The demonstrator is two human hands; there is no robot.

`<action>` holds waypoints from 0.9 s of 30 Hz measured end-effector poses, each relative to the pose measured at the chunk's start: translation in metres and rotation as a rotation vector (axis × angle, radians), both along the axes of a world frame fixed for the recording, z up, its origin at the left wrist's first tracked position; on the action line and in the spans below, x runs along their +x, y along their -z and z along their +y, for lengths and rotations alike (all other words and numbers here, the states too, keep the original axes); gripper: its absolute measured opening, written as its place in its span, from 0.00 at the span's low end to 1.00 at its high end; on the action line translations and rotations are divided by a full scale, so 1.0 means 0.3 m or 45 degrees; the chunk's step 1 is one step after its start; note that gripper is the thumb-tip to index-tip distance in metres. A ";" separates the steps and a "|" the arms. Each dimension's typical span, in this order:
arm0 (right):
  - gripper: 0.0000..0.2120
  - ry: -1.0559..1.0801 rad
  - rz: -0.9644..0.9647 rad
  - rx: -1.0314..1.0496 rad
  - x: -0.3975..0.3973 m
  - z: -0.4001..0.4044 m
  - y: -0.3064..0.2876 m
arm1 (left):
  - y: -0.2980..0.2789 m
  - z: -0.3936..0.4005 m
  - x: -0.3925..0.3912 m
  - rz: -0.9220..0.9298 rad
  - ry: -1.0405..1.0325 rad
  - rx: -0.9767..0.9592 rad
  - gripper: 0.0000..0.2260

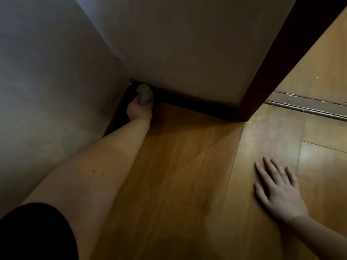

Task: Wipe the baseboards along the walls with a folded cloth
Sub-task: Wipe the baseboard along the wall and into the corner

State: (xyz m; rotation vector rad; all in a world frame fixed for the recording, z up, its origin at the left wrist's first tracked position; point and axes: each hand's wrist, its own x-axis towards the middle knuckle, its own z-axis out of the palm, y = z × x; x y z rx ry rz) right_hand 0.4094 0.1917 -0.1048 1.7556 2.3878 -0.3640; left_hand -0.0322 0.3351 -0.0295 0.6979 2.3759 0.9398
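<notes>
at the far left a pale wall (47, 81) runs down to the corner, its foot lined by a dark baseboard (197, 106) that is mostly hidden in shadow on this side. a black sleeve (33, 235) fills the lower left corner, and from it a bare arm stretches along the wall toward the corner. the left hand (139, 109) sits right in that corner, fingers curled round a grey folded cloth (144, 94), gripping it so the wad stands above the knuckles and presses against the baseboard where the two walls meet.

from the corner the baseboard runs rightward along the foot of the second wall (187, 53), ending at a dark wooden door frame (281, 59) that slants up to the top right. below it lies an open stretch of wooden floor (187, 175) between the two arms.

past the frame a metal threshold strip (309, 106) crosses the floor, with more boards beyond. at the lower right the right hand (277, 190) rests flat on the floor, fingers straight and spread, holding nothing, well apart from the cloth.
</notes>
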 end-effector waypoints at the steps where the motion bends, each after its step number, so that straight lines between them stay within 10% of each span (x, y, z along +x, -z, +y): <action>1: 0.31 -0.001 0.000 0.001 0.000 -0.001 -0.001 | -0.001 0.003 0.022 -0.023 -0.036 0.018 0.21; 12: 0.31 -0.038 -0.009 0.052 0.011 0.003 0.036 | 0.028 -0.021 0.321 -0.277 -0.150 0.105 0.22; 27: 0.31 -0.026 0.002 0.049 0.013 0.008 0.046 | 0.041 -0.106 0.744 -0.258 0.325 0.093 0.21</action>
